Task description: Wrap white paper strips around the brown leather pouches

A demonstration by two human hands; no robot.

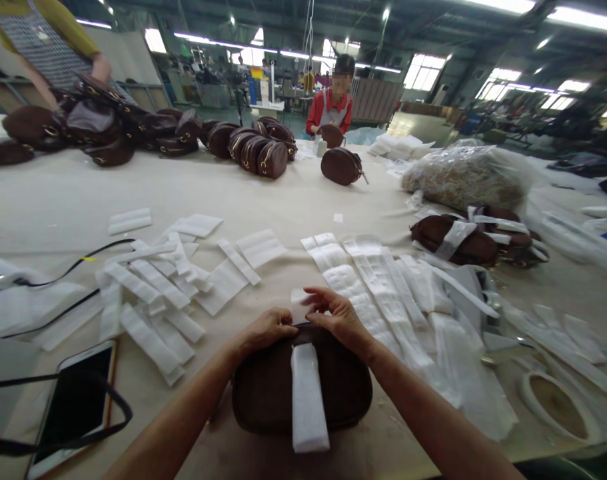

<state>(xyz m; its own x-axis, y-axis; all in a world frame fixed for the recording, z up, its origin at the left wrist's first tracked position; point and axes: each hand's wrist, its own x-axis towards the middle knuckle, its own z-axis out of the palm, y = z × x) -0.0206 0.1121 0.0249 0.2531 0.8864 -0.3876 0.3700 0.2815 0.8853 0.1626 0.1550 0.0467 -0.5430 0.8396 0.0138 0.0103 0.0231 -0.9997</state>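
A dark brown bag (263, 393) lies in front of me at the table's near edge. One white foam strip (310, 400) hangs down over its middle. At the bag's far edge is a small white foam piece (298, 308), pinched between thumb and fingers of my right hand (336, 315). My left hand (270, 330) is closed, its fingertips curled at the lower left corner of that piece, against the bag's top edge. The bag's far side is hidden.
Loose white foam strips (153, 287) lie to the left, foam stacks (368, 293) to the right. A phone (73, 400) with a black cord sits near left. Wrapped bags (453, 240) lie right; finished brown bags (258, 150) line the far side. Two co-workers stand across the table.
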